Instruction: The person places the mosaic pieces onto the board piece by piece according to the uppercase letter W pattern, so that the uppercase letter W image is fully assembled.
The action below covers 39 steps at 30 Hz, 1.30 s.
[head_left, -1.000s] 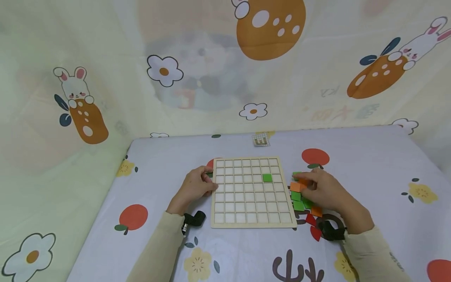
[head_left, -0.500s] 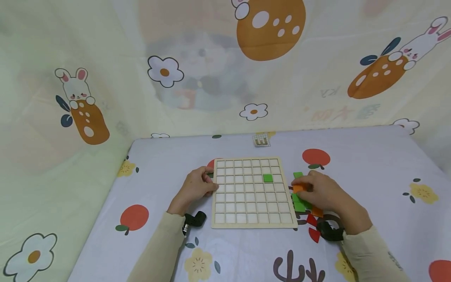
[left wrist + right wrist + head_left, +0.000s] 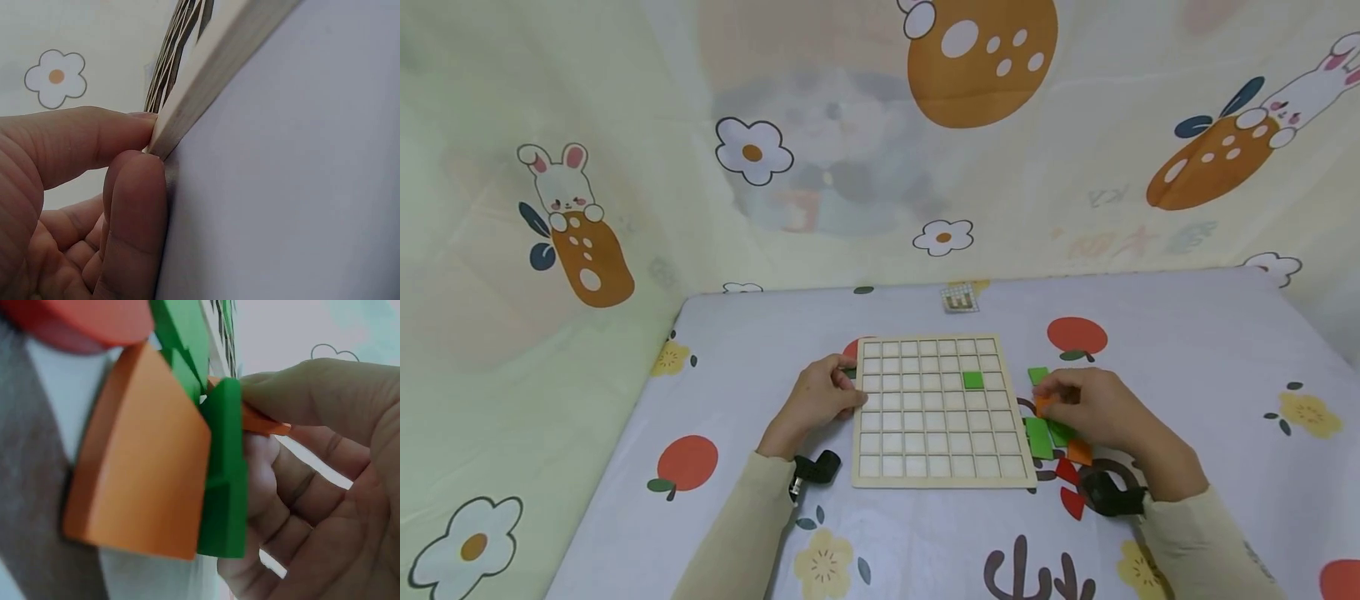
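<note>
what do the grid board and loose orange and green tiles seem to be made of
Grid board: likely bare, matte wood; its edge looks pale and unpainted up close.
Orange tiles and green tiles: perhaps painted wood or plastic, I can't tell which; smooth, evenly coloured faces, no visible grain.

Free room above board [image 3: 943,482], loose tiles [image 3: 1039,439] beside it

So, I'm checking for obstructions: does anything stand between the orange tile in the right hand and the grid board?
Nothing visible does. In the head view, only tablecloth shows between the orange tile the right hand pinches and the grid board; loose green tiles lie nearer and farther away.
</note>
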Tool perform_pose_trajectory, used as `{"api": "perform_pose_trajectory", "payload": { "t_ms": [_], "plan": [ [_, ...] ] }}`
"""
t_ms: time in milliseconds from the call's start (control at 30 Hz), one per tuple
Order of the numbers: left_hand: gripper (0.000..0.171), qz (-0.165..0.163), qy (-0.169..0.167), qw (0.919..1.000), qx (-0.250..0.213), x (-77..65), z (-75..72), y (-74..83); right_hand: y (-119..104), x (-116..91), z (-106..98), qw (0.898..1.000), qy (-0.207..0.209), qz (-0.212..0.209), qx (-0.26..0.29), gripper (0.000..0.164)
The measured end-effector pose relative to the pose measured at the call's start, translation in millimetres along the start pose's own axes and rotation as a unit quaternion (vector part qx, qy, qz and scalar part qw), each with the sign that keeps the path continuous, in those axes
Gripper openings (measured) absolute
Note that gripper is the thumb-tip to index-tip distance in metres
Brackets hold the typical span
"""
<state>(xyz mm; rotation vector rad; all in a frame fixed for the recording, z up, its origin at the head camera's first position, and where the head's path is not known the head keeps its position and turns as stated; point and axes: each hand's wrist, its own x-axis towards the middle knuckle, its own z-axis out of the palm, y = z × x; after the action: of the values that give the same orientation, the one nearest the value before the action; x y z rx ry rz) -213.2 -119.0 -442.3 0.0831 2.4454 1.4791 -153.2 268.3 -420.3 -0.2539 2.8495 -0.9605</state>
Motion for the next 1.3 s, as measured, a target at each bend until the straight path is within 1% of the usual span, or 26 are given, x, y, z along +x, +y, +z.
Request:
{"api": "perform_pose_trajectory", "payload": {
  "t_ms": [133,367,467,667,767,900,1000,1167,1300],
  "plan": [
    [0.055,0.005,0.0,1.0,-0.001,-0.6,0.2,0.6,0,-2,-6,1.0,-0.001,-0.011,0.015,0.024],
    [0.055,0.006,-0.001,1.0,0.0,-0.9,-0.7,0.9,1,-1,-12,0.999,-0.003,-0.01,0.053,0.025],
    [0.055,0.005,0.0,1.0,-0.001,-0.4,-0.8,0.0,0,1,-12,0.998,-0.008,-0.018,0.067,0.026],
    [0.055,0.003,-0.006,1.0,-0.006,0.3,-0.9,-0.1,-8,6,-9,0.998,-0.013,-0.02,0.052,0.028],
    [0.055,0.001,-0.005,1.0,-0.007,0.1,-0.9,0.6,-13,10,-6,0.998,-0.018,-0.022,0.06,0.029],
    [0.055,0.0,-0.006,1.0,-0.003,0.4,-0.4,0.3,-16,16,-1,0.997,-0.035,-0.025,0.067,0.028],
    [0.056,0.0,-0.006,1.0,0.0,0.6,0.3,-0.1,-16,19,2,0.998,-0.044,-0.026,0.048,0.026],
    [0.055,0.001,-0.004,1.0,0.002,0.5,0.2,-0.2,-19,23,2,0.998,-0.052,-0.046,-0.001,0.022],
    [0.055,0.001,-0.004,1.0,-0.001,0.4,-0.3,0.4,-22,27,1,0.996,-0.071,-0.051,-0.033,0.017]
  ]
}}
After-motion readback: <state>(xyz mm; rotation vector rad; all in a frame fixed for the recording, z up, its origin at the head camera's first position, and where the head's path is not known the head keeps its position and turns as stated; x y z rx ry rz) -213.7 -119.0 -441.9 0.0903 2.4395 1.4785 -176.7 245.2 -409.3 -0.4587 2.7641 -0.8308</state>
